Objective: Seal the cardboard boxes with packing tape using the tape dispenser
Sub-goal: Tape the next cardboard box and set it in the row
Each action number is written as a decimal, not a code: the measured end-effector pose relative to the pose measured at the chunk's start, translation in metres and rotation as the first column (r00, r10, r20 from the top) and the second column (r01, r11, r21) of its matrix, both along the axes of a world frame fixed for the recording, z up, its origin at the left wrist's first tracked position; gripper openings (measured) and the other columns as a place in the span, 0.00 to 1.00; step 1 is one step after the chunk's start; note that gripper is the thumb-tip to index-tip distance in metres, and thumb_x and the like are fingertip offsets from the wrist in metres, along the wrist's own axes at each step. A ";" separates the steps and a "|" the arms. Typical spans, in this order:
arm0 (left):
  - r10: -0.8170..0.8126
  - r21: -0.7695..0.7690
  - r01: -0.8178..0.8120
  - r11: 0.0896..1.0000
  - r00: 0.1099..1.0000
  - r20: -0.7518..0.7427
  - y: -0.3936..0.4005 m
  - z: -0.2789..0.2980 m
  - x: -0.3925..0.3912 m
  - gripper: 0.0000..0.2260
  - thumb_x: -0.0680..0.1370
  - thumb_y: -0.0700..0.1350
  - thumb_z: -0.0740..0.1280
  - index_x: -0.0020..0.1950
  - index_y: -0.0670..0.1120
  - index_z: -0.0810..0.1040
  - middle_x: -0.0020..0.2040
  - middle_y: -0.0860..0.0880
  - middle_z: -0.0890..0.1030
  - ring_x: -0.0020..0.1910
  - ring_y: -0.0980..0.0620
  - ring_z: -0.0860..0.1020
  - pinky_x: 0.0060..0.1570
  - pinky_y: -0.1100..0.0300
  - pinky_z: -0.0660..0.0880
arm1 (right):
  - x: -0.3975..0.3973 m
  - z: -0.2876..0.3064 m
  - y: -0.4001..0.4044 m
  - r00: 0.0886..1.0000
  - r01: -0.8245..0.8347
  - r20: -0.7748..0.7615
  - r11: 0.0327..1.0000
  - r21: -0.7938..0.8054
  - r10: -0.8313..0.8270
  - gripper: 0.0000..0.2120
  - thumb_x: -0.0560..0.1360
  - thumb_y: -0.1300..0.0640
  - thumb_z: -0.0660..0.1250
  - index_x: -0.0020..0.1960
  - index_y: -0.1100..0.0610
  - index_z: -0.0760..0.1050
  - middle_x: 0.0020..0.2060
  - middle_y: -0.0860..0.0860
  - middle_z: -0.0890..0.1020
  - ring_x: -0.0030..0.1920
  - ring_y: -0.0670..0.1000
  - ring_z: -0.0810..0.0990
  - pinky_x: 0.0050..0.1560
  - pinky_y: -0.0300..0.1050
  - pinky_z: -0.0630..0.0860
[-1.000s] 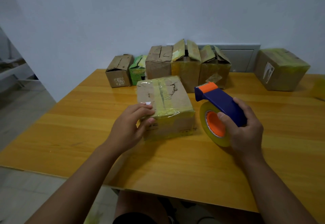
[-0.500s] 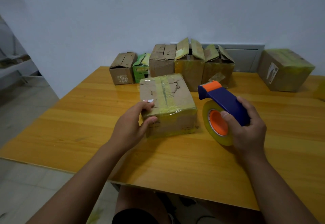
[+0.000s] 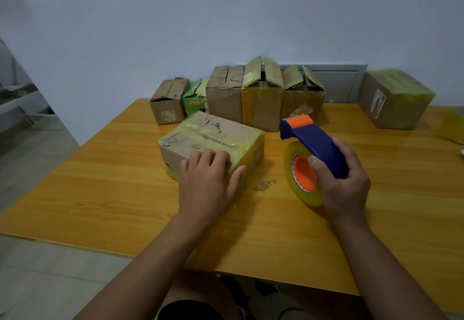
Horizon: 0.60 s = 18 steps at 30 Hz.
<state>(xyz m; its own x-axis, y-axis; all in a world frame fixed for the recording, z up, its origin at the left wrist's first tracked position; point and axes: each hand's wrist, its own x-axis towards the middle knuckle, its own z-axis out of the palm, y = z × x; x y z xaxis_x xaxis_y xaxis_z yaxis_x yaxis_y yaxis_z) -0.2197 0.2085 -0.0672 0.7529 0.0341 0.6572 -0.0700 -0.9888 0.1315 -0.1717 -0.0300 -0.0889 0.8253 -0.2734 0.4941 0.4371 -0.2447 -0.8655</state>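
Observation:
A cardboard box wrapped in yellowish tape lies on the wooden table, turned at an angle. My left hand grips its near corner, fingers over the top edge and thumb against the right side. To the right, my right hand holds the blue handle of the tape dispenser, which has an orange front tip and an orange hub. Its yellowish tape roll hangs below the handle, just above the table. The dispenser is apart from the box.
A row of cardboard boxes with loose top flaps stands at the table's back, with a small green carton among them. A taped box sits at the back right. A yellowish object lies at the right edge.
The box has been turned on the table, so a corner now faces me. My left hand went round with it onto the near corner. The dispenser stayed about where it was.

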 end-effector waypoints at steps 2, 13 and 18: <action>-0.121 0.004 0.121 0.993 0.992 -0.038 0.007 -0.001 -0.001 0.18 0.78 0.61 0.60 0.57 0.50 0.78 0.53 0.51 0.79 0.55 0.49 0.73 0.50 0.53 0.66 | 0.000 0.000 0.001 1.000 -0.003 -0.003 1.000 -0.009 0.003 0.36 0.67 0.37 0.69 0.70 0.52 0.71 0.61 0.45 0.76 0.57 0.46 0.77 0.50 0.38 0.77; -0.267 -0.013 0.267 0.964 0.961 -0.078 0.018 -0.001 0.013 0.22 0.77 0.62 0.61 0.63 0.51 0.80 0.57 0.52 0.80 0.53 0.47 0.73 0.49 0.51 0.70 | -0.001 -0.001 0.003 1.000 0.004 0.012 0.999 -0.042 -0.004 0.34 0.67 0.36 0.68 0.69 0.50 0.70 0.57 0.40 0.75 0.55 0.36 0.75 0.48 0.39 0.77; -0.310 -0.017 0.309 0.951 0.950 -0.036 0.023 0.000 0.018 0.20 0.76 0.59 0.64 0.60 0.49 0.82 0.52 0.51 0.81 0.50 0.46 0.74 0.46 0.51 0.69 | -0.001 -0.002 0.003 1.000 -0.005 0.012 0.998 -0.055 0.006 0.34 0.67 0.36 0.68 0.70 0.48 0.69 0.57 0.39 0.74 0.55 0.36 0.75 0.47 0.37 0.76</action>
